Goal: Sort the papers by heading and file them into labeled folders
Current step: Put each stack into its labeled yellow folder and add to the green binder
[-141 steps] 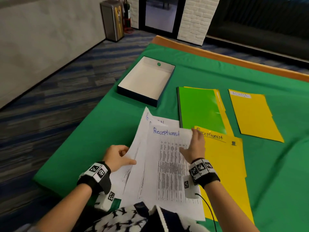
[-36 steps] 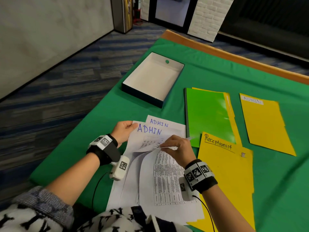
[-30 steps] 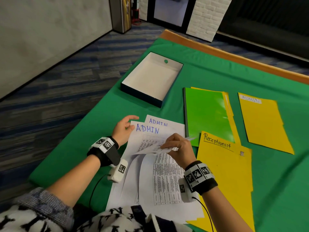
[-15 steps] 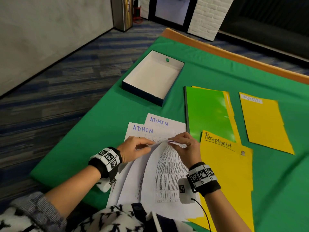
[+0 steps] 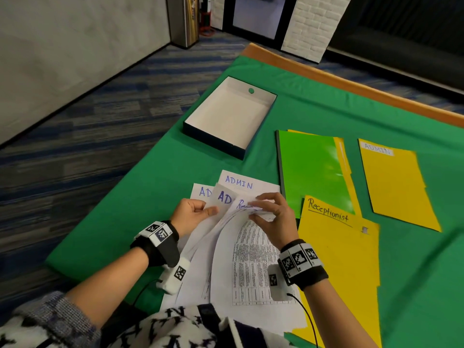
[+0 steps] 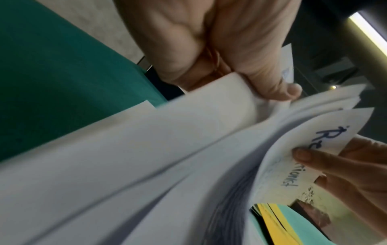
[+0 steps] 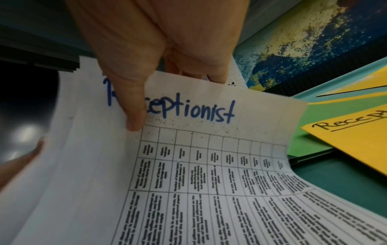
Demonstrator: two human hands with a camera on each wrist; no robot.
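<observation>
Looking down at the green table cover (image 5: 326,114), I see its left edge dropping to carpet just left of my left wrist, and a wooden table edge (image 5: 351,84) along the far side. An open box (image 5: 227,116) sits at the far left, near that drop. Bare green lies between the box and the papers, and more at the right beyond the folders.

My left hand (image 5: 190,214) pinches the lifted top corners of the paper stack (image 5: 246,262), thumb on top, fingers curled beneath. My right hand (image 5: 272,214) pinches the top edge of a sheet headed "Receptionist" (image 7: 199,149), thumb pressed over the heading's first letters, bending it up from the stack. 2 sheets headed "ADMIN" (image 5: 238,182) lie flat just beyond my fingers.

Touching the stack's right side is the yellow "Receptionist" folder (image 5: 339,259). A green folder (image 5: 311,172) lies beyond it, partly overlapped. A yellow "ADMIN" folder (image 5: 394,184) lies further right, apart from both.
</observation>
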